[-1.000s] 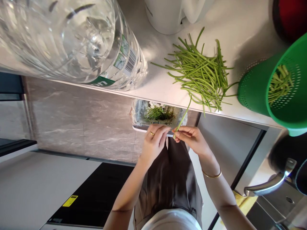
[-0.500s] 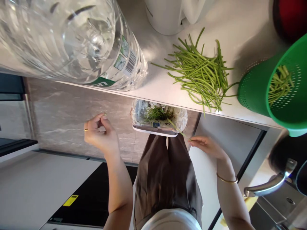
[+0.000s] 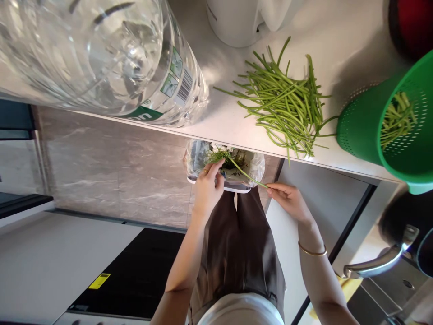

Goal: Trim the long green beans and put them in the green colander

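My right hand (image 3: 287,198) pinches the lower end of a long thin green vegetable stem (image 3: 248,176). The stem slants up and left across the bag-lined bin (image 3: 254,169). Beside its far end, over the bin, is my left hand (image 3: 209,183), with thumb and forefinger apart and nothing visible between them. Whether its fingertips touch the stem I cannot tell. Green scraps (image 3: 216,156) lie in the bin below. A loose pile of green stems (image 3: 287,106) rests on the white counter (image 3: 223,119) above. Short cut pieces (image 3: 398,118) sit inside the tilted-looking green perforated basket (image 3: 360,126).
A large clear water bottle (image 3: 135,67) stands on the counter's left, with a white jug (image 3: 233,22) behind. A red round object (image 3: 412,27) is at the far right. Lower right is a pan handle (image 3: 382,266). A black cooktop (image 3: 135,275) lies lower left.
My left hand has swung right from over the floor to the bin, its fingers now near the stem's far end. My right hand has shifted slightly up, still holding the stem.
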### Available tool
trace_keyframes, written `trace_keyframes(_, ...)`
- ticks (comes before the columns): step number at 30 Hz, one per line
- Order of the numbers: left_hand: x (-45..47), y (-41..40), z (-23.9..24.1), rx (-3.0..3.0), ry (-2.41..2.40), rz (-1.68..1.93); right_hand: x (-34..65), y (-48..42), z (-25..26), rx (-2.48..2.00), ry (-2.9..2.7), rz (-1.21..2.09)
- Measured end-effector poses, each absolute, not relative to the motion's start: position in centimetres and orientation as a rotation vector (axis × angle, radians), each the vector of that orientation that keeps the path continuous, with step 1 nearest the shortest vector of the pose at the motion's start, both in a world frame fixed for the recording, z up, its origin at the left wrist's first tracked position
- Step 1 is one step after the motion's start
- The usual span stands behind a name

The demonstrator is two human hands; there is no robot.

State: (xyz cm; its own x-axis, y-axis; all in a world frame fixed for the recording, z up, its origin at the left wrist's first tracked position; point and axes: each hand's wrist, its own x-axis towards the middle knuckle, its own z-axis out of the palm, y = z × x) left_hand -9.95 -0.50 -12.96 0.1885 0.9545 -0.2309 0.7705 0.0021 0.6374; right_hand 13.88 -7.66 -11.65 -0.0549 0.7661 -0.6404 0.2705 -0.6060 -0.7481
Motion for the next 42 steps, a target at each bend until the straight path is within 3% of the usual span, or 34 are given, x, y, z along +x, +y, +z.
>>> trace_keyframes(10, -10.6, 0.2, -13.4, 2.145, 1.336, 0.367, 14.9, -7.6, -11.1, -1.890, -1.424, 1.414)
trace_keyframes(22, -6.6, -1.4, -13.6, 1.979, 1.651, 0.638, 8.7, -8.9, -10.2, -2.012, -1.303, 1.142)
trace_keyframes(36, -6.8, -4.6, -8.9, 2.096, 0.840, 0.218, 10.6, -7.0, -12.1, -2.109, -1.056, 1.001)
trace_keyframes(42, -8.5, -4.6, -7.1, 1.932, 0.682, 0.043, 11.2, -7.3, -13.1, -1.932, -0.626, 1.200)
